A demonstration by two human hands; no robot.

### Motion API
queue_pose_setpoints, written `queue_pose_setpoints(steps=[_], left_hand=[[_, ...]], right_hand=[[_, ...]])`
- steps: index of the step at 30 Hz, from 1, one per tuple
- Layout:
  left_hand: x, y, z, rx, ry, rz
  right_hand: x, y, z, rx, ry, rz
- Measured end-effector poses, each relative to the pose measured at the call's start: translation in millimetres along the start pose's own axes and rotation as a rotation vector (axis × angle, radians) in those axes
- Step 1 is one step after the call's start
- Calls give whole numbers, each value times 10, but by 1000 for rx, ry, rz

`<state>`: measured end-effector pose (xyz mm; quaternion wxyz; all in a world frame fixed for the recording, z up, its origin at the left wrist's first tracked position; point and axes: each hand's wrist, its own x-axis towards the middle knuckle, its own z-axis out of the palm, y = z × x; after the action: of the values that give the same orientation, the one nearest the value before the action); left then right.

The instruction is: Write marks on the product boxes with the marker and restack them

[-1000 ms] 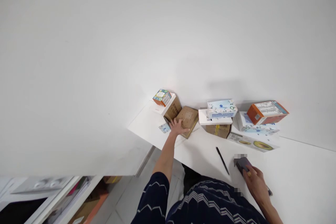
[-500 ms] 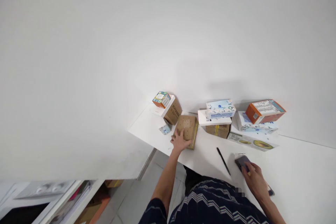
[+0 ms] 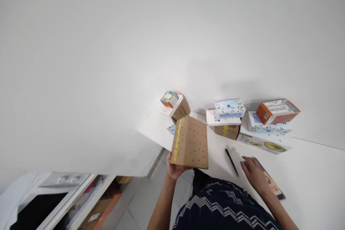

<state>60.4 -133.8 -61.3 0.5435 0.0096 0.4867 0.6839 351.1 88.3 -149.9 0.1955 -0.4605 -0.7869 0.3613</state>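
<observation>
My left hand [image 3: 174, 168] grips a brown cardboard box [image 3: 195, 142] by its lower left corner, with the fingers under its near edge. The box is tilted up, showing rows of small dark dots and a yellow strip along its left side. My right hand [image 3: 254, 175] lies over a flat, dark-edged item [image 3: 272, 184] with a pinkish picture on it. Its fingers are stretched out, and it covers part of that item, whose kind I cannot make out. A black pen [image 3: 231, 162] lies to the left of my right hand.
At the back left, a small orange box [image 3: 169, 99] sits on a white-topped brown box [image 3: 181, 109]. Stacked farther right are a tissue-style box [image 3: 230, 108], an orange box [image 3: 279, 110] and an avocado-printed box [image 3: 262, 143]. Shelving [image 3: 88, 201] stands lower left.
My left hand has gone from lying on top of the cardboard box to holding it, lifted and turned, nearer to me. My right hand's fingers have straightened over the flat item.
</observation>
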Motion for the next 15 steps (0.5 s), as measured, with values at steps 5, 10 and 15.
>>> queue_pose_setpoints(steps=[5,10,15], left_hand=[[188,-255,288,-120,-139,3],[288,-442,552,-57,-321,-50],[290,-501,635,36,-269,17]], right_hand=[[192,-636,-128,401,-167,27],[250,-1096,-191,908,-443,-7],[168,-1335,-181,1105,-513,-35]])
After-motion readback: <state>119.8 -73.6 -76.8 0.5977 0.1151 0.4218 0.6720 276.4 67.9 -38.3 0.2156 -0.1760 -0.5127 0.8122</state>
